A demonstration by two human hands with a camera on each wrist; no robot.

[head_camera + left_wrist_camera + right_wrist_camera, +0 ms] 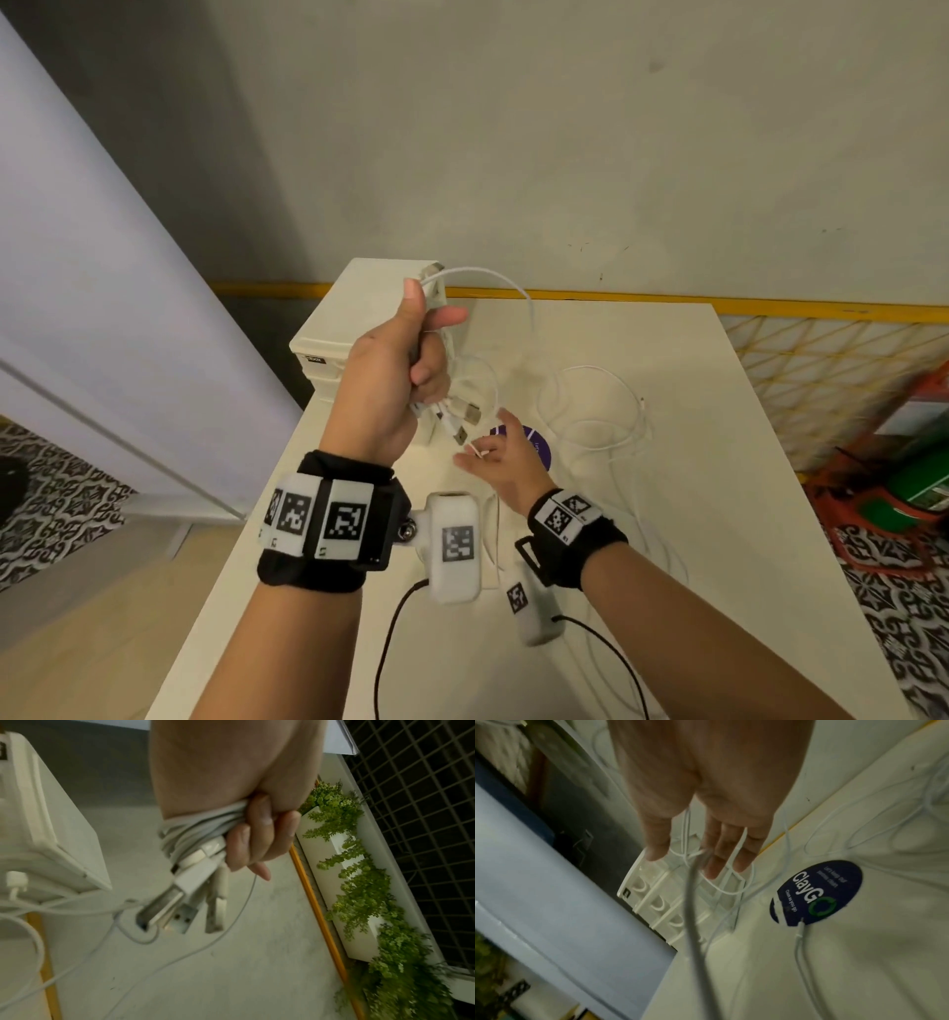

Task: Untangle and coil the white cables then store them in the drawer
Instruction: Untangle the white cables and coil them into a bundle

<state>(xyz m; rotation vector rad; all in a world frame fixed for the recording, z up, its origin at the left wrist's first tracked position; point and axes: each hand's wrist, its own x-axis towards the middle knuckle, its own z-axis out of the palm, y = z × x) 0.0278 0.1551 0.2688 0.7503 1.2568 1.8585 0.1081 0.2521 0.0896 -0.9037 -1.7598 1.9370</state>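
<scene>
So my left hand (398, 370) is up above the table (667, 514), fingers wrapped tight around a bundle of white cables (190, 833), with a few USB plugs (177, 908) sticking out the bottom of my fist and one more plug end poking out the top by my thumb. One cable arcs out of the top of that fist and drops down toward the table. My right hand (506, 462) is lower, just under those dangling plugs, fingers spread and pretty much straight. There's a thin white strand running between those fingers (744, 854), but I'm not really gripping anything with it. More loose white cable (611, 411) is lying in loops on the table off to the right, partly over a dark round sticker (818, 892) that says ClayGo. The little white drawer unit (339, 339) sits at the far left corner of the table, right behind my left hand, and from the right wrist view its drawers look closed.
</scene>
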